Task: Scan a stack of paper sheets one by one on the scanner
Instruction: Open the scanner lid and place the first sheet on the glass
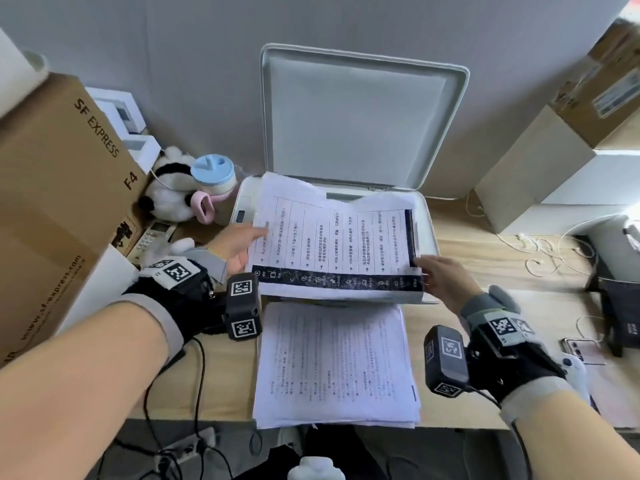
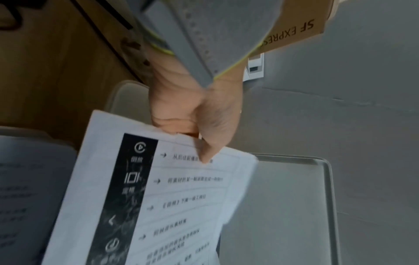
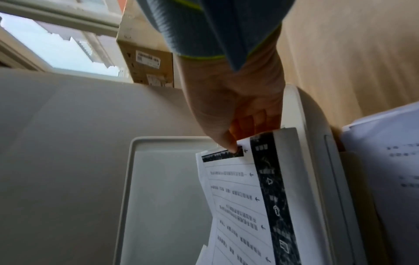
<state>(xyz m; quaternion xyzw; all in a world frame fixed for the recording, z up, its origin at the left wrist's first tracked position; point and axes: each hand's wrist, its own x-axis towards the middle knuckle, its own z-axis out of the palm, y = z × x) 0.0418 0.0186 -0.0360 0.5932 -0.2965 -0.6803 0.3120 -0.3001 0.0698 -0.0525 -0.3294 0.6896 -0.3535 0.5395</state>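
A white scanner (image 1: 427,223) stands at the back of the desk with its lid (image 1: 360,119) raised upright. A printed sheet (image 1: 332,244) with black bands along two edges hangs over the scanner bed, sagging in the middle. My left hand (image 1: 242,245) pinches its left edge, thumb on top (image 2: 209,148). My right hand (image 1: 440,278) pinches its near right corner, thumb on the black band (image 3: 229,143). The paper stack (image 1: 336,365) lies on the desk in front of the scanner. The glass is hidden under the sheet.
A large SF Express carton (image 1: 59,188) stands at the left, with a panda plush (image 1: 169,188), a blue-lidded cup (image 1: 213,174) and a remote (image 1: 154,235) beside it. Boxes (image 1: 561,157) are stacked at the right. Cables (image 1: 540,251) and a phone (image 1: 581,348) lie on the right of the desk.
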